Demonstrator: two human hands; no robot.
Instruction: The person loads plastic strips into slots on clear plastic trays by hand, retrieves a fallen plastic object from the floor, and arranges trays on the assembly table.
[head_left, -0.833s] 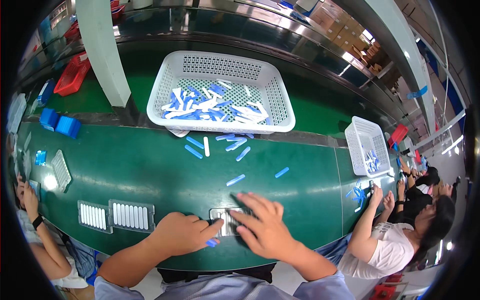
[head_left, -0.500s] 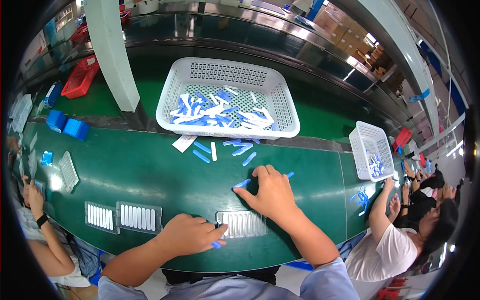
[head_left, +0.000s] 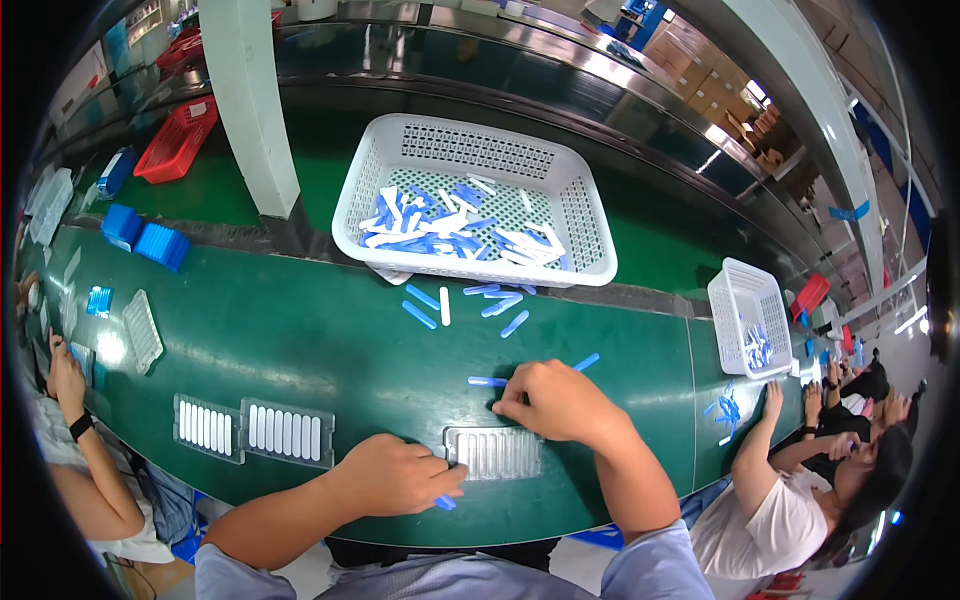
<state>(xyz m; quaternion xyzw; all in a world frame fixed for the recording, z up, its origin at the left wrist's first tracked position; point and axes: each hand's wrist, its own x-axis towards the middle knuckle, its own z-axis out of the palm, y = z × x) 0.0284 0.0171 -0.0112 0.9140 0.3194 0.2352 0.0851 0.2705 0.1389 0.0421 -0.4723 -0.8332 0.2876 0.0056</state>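
Here, holds blue strips in left hand by left end of clear tray; curls right hand beyond far edge, cannot tell whether gripping.

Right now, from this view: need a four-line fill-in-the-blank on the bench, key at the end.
1. The loose strips in the large white basket are white and ____.
2. The left hand is at the ____ end of the clear tray nearest its fingertips.
3. The two filled trays hold strips that are ____.
4. The basket left of the pale post is ____.

Missing words: blue; left; white; red.
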